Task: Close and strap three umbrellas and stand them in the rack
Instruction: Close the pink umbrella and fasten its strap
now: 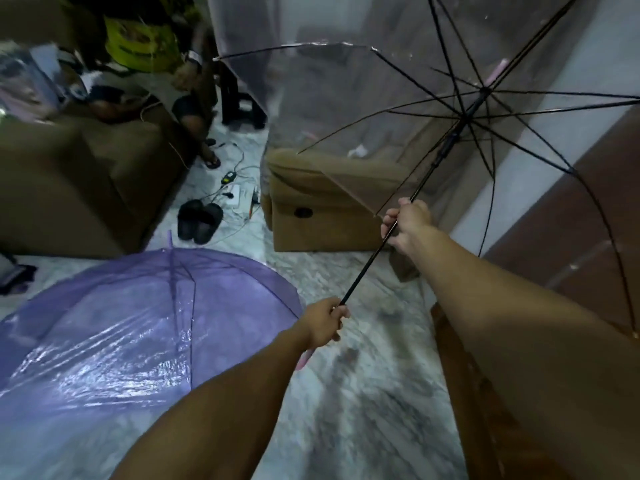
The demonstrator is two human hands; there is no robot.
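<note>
Head view, left fingers [341,315]: clamped round the low end of the black shaft [367,268], just above the pink handle [304,358].
right fingers [389,220]: clamped on the same shaft higher up, well below the runner [448,143].
clear umbrella [346,98]: held off the surface [363,393], fully open, ribs spread, canopy tilted toward the far right corner.
purple umbrella [138,306]: open, lying dome-up at the left edge of the surface, no hand on it.
third umbrella, rack: can't make out either.
slippers [201,221]: near the far edge, beside cables.
step: looks like closing the first umbrella; nothing shut or strapped yet.
next move: right hand probably has to go up to the runner, free the catch and draw it down toward the handle while the left hand steadies the shaft. After that, gather the canopy and wrap the strap.
</note>
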